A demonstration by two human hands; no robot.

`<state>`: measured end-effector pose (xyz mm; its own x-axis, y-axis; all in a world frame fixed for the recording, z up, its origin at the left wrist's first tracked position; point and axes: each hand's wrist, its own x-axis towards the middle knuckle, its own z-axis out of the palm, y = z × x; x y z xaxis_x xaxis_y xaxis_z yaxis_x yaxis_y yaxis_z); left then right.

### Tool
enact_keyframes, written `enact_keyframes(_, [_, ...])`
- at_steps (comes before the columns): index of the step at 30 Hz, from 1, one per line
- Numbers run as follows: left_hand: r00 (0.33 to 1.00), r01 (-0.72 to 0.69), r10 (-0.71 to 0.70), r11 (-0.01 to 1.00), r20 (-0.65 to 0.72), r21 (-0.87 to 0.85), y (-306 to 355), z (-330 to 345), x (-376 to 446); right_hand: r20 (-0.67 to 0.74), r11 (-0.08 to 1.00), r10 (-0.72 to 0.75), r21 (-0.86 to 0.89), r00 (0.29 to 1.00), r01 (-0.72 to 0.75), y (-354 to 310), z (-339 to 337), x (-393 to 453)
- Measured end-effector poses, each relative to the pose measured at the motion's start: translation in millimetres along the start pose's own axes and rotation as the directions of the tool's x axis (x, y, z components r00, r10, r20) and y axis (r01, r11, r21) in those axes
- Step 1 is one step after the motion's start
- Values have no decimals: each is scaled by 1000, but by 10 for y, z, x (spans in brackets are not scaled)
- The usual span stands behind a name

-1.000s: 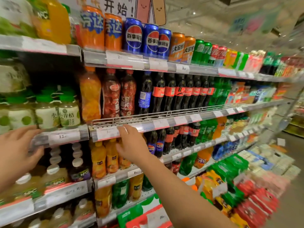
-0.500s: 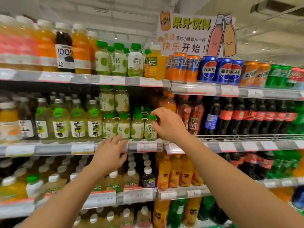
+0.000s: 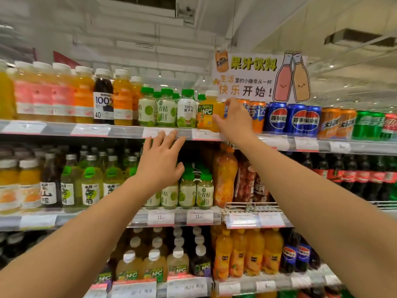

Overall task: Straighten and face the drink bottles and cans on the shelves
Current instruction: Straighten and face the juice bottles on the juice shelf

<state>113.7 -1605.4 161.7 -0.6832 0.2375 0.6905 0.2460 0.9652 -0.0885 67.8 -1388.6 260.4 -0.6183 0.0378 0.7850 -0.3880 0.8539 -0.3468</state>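
Right hand (image 3: 233, 121) is wrapping round what looks like the end orange can (image 3: 226, 110) on the top shelf (image 3: 90, 130); left hand (image 3: 160, 162) is hovering spread, holding nothing. Best twisting it gently, label out, without bumping the NFC bottle (image 3: 205, 112).

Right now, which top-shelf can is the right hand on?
The leftmost orange can, beside the NFC juice bottle. The right hand wraps it; the blue Pepsi cans stand untouched.
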Motion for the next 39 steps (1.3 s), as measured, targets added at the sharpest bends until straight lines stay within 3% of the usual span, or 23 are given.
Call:
enact_keyframes(6, [998, -15, 18, 999, -61, 48, -56, 80, -3, 131, 980, 175, 75, 976, -186, -114, 114, 230])
enact_keyframes(10, [997, -25, 27, 999, -67, 43, -100, 103, 11, 111, 963, 241, 96, 964, -252, -122, 229, 238])
enact_keyframes(18, [992, -19, 23, 999, -122, 40, -112, 133, 26, -38, 964, 166, 215, 985, -154, -203, 34, -198])
enact_keyframes(27, [988, 105, -112, 992, -109, -74, 244, 182, -71, 29, 887, 240, 401, 970, -231, -71, -418, -1186])
enact_keyframes(35, [994, -39, 26, 992, -103, -121, 792, 147, -644, 168, 797, 344, 468, 924, -382, 37, -927, -1972])
enact_keyframes(39, [993, -117, 113, 980, -31, -163, 913, 77, -956, 191, 749, 395, 499, 898, -436, 64, -1097, -2314])
